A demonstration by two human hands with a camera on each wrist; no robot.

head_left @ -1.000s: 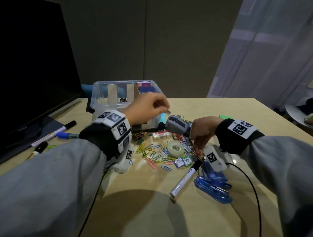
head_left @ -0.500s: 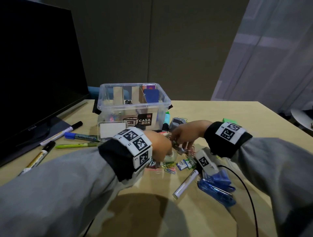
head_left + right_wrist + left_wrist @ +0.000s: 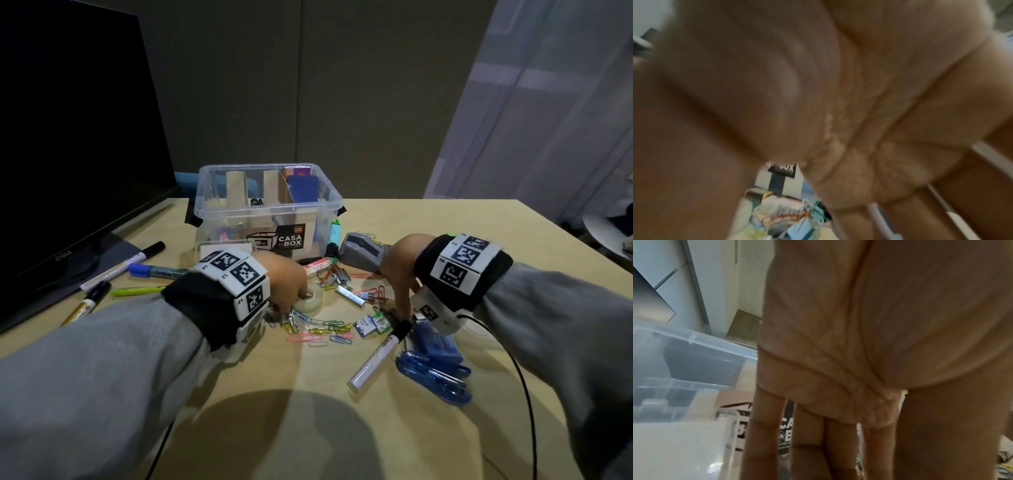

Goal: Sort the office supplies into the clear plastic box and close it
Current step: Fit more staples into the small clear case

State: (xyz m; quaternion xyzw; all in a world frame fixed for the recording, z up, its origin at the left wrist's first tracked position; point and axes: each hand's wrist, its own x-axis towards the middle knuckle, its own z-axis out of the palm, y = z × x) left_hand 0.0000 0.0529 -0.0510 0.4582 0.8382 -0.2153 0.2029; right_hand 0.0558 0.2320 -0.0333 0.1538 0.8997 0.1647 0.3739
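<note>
Our left hand [image 3: 286, 281] reaches straight-fingered into the paper clips [image 3: 317, 325] mid-frame; right hand [image 3: 399, 270] fingers point down beside them, grip unclear. Clear box [image 3: 267, 209] sits open, upper center.

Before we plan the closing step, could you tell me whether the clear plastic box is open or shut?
Open: the clear plastic box has no lid on, and its cardboard dividers show from above.

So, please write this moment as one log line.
left hand: down at clips beside tape | right hand: down among clips, grip unclear | box: open
</note>
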